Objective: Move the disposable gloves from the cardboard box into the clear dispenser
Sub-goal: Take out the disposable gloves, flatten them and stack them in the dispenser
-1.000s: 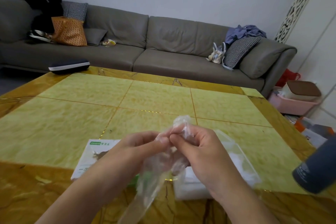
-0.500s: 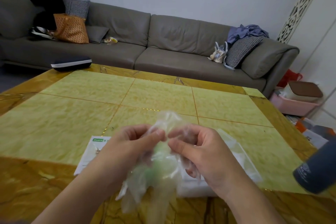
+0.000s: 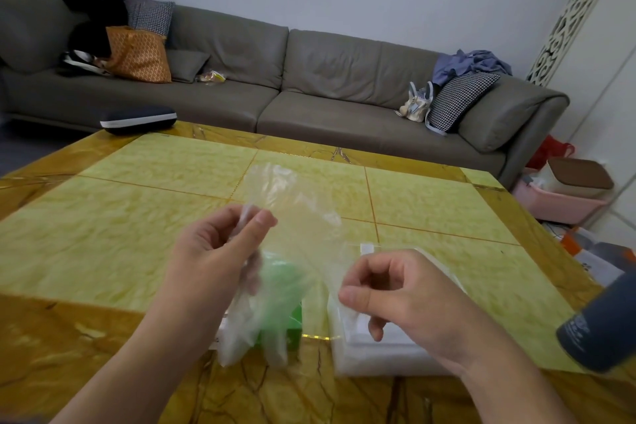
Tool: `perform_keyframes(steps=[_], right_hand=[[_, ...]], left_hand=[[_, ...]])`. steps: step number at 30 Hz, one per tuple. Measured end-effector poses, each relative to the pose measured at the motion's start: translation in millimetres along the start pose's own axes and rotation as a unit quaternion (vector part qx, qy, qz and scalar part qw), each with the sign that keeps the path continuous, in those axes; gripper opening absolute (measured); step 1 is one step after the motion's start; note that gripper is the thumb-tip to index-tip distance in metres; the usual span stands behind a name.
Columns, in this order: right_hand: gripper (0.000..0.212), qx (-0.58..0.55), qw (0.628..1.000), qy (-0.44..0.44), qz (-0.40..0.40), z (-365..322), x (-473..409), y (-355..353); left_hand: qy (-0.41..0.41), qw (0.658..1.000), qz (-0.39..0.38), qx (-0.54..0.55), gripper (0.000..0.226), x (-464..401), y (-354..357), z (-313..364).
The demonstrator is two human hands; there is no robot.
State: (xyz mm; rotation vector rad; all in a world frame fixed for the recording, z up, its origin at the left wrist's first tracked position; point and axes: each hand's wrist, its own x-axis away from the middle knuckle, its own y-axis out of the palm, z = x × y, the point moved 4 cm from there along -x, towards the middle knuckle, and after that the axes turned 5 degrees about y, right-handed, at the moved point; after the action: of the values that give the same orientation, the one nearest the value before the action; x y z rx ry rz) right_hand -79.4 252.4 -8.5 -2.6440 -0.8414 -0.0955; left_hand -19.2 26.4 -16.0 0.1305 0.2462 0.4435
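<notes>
Left hand pinched a bunch of thin clear gloves between thumb and fingers, raised above the table. One film sheet fanned up and away from the pinch, toward table centre; the rest hung down in a crumpled, blurred clump below the hand, in front of the cardboard box. Only a green bit of the box showed through and beside the plastic, near the table's front edge. Cannot tell if the hanging ends touched the box.

Right hand sat apart from the left, fingers curled in, thumb pointing left. It looked like it pinched the far edge of the stretched film, but the plastic was too clear and blurred there, so cannot tell if it held anything. It hovered over the clear dispenser, which lay flat on the table just right of the box with a white stack visible inside.

Dark grey cylinder lay tilted at the right edge of view. Dark case with a white stripe sat at the table's far left corner. Grey sofa behind, with an orange bag, checked cushions and a blue cloth on it. Pink bin on the floor at right.
</notes>
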Motion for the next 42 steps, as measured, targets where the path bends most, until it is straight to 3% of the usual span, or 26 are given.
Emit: perform_keyframes(steps=[4,8,13,17,21,25,29,32,34,36,38,40,42], right_hand=[[0.021,0.081,0.996,0.042,-0.01,3.6,3.2,-7.6],[0.015,0.115,0.991,0.05,-0.042,-3.9,12.4,-16.7],[0.049,-0.064,0.997,-0.033,0.035,-13.0,6.1,-14.7],[0.018,-0.047,0.996,-0.071,0.041,-13.2,0.8,-0.5],[0.024,-0.103,0.99,-0.063,0.074,-5.1,1.7,-13.6],[0.025,-0.139,0.987,-0.06,0.058,-1.7,5.6,-24.8],[0.021,-0.146,0.989,-0.031,-0.005,1.1,9.9,-25.7],[0.019,-0.145,0.988,-0.017,0.046,5.8,12.5,-38.4],[0.014,-0.173,0.977,-0.012,0.126,14.2,13.6,-54.8],[0.004,-0.193,0.961,-0.008,0.197,24.4,14.3,-71.5],[0.003,-0.149,0.958,0.014,0.243,35.5,13.8,-84.4],[0.007,-0.079,0.96,0.039,0.266,44.1,12.6,-90.8],[0.012,-0.037,0.962,0.05,0.265,48.3,9.4,-89.9]], left_hand=[[0.0,1.0,0.016,0.013,0.017,-3.6,-4.2,-0.1],[-0.003,1.0,0.0,0.004,0.018,-3.6,-2.2,-1.4],[-0.018,0.99,-0.136,-0.034,0.025,9.3,20.3,-1.5],[-0.038,0.974,-0.211,-0.078,0.033,15.9,31.0,-3.7],[-0.101,0.974,-0.2,-0.008,0.045,5.3,13.0,-4.8],[-0.17,0.959,-0.219,0.059,0.049,-2.0,1.3,-5.3],[-0.193,0.945,-0.265,0.018,0.027,4.7,18.5,-8.9],[-0.172,0.949,-0.262,-0.036,0.025,5.2,37.4,-0.1],[-0.132,0.97,-0.185,-0.082,0.033,-3.8,42.4,8.3],[-0.02,0.979,-0.077,-0.186,0.03,-10.0,48.1,21.3],[0.168,0.933,0.001,-0.318,0.029,-2.1,65.1,41.2],[0.338,0.859,-0.025,-0.384,0.024,16.1,99.4,57.2],[0.354,0.82,-0.156,-0.422,0.017,28.6,139.5,44.6]])
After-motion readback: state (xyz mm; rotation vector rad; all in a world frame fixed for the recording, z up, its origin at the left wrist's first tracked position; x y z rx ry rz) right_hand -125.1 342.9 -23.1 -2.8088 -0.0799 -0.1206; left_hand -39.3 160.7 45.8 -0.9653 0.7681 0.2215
